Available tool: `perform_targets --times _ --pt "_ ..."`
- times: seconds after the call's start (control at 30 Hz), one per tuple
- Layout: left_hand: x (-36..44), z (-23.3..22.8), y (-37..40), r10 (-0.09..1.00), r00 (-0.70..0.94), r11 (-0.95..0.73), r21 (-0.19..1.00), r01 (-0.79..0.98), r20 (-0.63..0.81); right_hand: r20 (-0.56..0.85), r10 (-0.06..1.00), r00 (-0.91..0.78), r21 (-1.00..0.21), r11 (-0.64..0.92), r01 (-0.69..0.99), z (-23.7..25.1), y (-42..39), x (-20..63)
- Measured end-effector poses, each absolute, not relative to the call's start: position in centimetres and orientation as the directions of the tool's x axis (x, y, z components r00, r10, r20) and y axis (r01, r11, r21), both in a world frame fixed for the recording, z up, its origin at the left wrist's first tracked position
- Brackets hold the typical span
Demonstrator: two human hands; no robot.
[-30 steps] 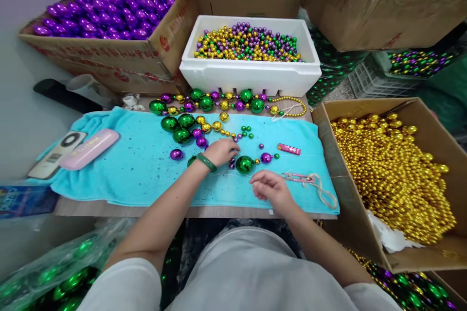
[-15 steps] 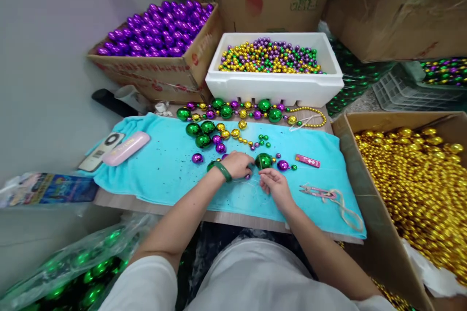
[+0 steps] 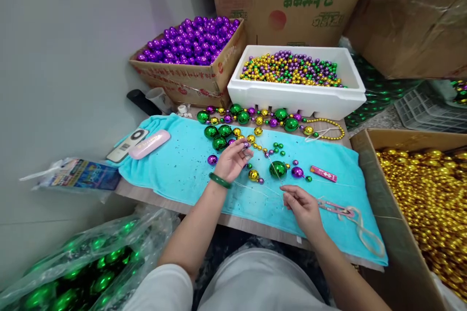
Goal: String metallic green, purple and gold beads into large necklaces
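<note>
Head view: the left hand [image 3: 233, 159], with a green bangle [image 3: 220, 180] at the wrist, is raised slightly over the turquoise terry towel [image 3: 175, 170] that covers the wooden bench [image 3: 153, 196]; its grip is pinched on a small purple bead [image 3: 246, 145], fingers curled around it. The right hand [image 3: 302, 205] lies lower and nearer the body, fingertips closed on a thin, nearly clear thread [image 3: 272, 167] that runs up toward the left hand; whether it holds anything more cannot be told. Between the hands, on the towel, rest a large shiny green ball bead [image 3: 278, 169], a gold bead [image 3: 253, 175] just left of it and a purple bead [image 3: 296, 172] just right. A red flat lighter-like stick [image 3: 323, 173] lies further right, and pink thread snips [image 3: 335, 208] with a pale cord lie just beside the right hand. At the towel's far edge a finished strand of green, gold and purple beads [image 3: 262, 117] stretches along the bench. Behind it stands a white foam box of small mixed beads [image 3: 296, 93], and to its left a cardboard carton of purple balls [image 3: 193, 60]. A carton of gold beads [image 3: 423, 189] sits at the right. A pink case [image 3: 149, 144] and a remote control [image 3: 127, 145] lie at the towel's left end.
</note>
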State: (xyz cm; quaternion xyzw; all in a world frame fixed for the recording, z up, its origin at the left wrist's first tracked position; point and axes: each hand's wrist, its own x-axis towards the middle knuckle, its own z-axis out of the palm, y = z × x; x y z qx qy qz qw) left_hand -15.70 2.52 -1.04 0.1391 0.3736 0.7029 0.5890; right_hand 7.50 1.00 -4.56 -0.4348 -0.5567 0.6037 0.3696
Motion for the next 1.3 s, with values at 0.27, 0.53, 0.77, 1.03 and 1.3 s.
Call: perform_targets --times 0.27,0.53,0.77,1.03,1.3 --pt "-16.1 -0.8 1.2 0.911 -0.272 -0.029 0.611 -0.791 -0.309 -0.061 0.933 -0.355 -0.992 -0.016 0.129 -4.2 0.2 7.3" --pt "-16.2 -0.9 0.9 0.913 -0.259 -0.018 0.604 -0.796 -0.315 -0.083 0.945 -0.318 -0.988 -0.036 0.149 -3.6 0.4 7.0" --pt "-16.0 -0.9 0.7 0.921 -0.284 -0.053 0.635 -0.771 -0.268 -0.088 0.938 -0.336 -0.988 -0.041 0.146 -3.9 0.5 6.9" --pt "-16.1 -1.1 0.7 0.916 -0.341 -0.091 0.717 -0.691 -0.212 -0.086 0.941 -0.326 -0.981 -0.022 0.195 -4.2 0.7 7.2" --pt "-16.1 -0.8 0.9 0.901 -0.348 -0.086 0.681 -0.727 -0.258 -0.106 0.937 -0.333 -0.979 -0.041 0.198 -4.0 0.8 7.2"
